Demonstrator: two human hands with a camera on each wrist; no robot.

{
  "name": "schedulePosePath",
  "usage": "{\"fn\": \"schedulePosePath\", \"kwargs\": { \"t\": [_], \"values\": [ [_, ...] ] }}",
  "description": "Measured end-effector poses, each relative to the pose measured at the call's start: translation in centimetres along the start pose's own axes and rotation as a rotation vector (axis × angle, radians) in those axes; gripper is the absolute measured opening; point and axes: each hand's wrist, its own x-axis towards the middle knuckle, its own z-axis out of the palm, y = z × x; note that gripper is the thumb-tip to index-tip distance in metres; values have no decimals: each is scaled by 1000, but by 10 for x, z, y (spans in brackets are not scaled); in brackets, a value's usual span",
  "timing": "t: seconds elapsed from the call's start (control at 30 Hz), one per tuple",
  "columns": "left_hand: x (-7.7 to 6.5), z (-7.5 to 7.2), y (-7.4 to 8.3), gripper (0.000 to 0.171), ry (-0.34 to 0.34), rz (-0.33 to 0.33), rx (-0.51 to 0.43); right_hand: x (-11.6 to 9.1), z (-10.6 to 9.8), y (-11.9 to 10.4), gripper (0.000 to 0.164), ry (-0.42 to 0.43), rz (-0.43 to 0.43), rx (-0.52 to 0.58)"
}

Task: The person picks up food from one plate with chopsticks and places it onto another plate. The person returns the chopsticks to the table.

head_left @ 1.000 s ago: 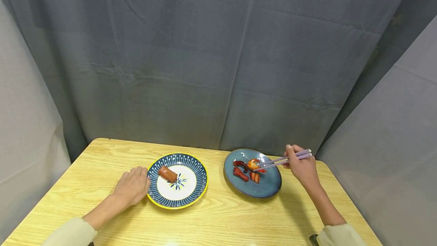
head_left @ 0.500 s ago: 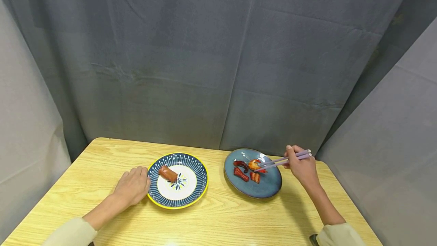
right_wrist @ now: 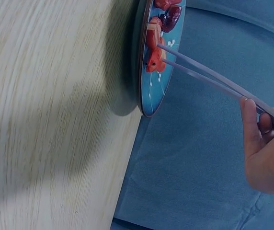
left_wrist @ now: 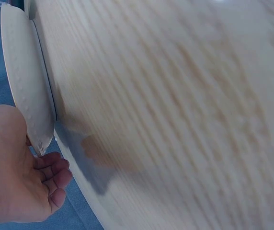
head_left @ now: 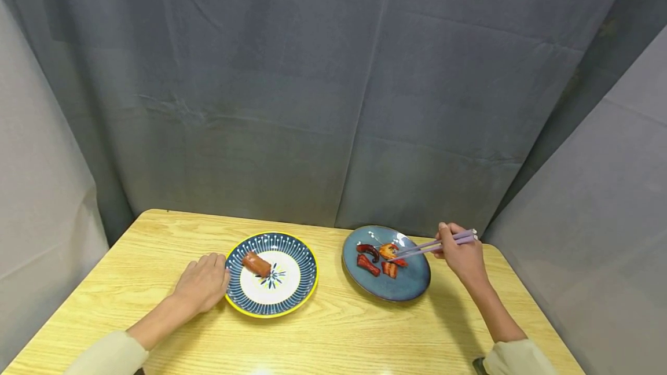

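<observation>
My left hand is at the left rim of a patterned plate, blue and white with a yellow edge. In the left wrist view its fingers curl under the rim of that plate. One brown sausage-like piece lies on it. My right hand grips a pair of lilac chopsticks near their back ends. Their tips reach an orange-red, shrimp-like piece on a dark blue plate. In the right wrist view the tips of the chopsticks stand slightly apart at the orange-red food.
Also on the blue plate are a dark red curved piece, a red chunk and a striped orange piece. Both plates stand on a light wooden table. Grey curtain hangs behind the table; paler cloth flanks both sides.
The chopsticks shift very slightly over the orange-red piece, which changes its lie a little. My left hand and the patterned plate stay in place.
</observation>
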Motion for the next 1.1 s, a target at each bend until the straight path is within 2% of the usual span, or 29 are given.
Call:
{"fn": "schedulePosePath", "kwargs": {
  "t": [0.63,1.1],
  "values": [
    [0,0,0,17,2,-4,-4,-1,-4,4,42,-3,20,18],
    [0,1,1,16,-3,0,2,-3,-5,-4,48,13,-8,150]
  ]
}}
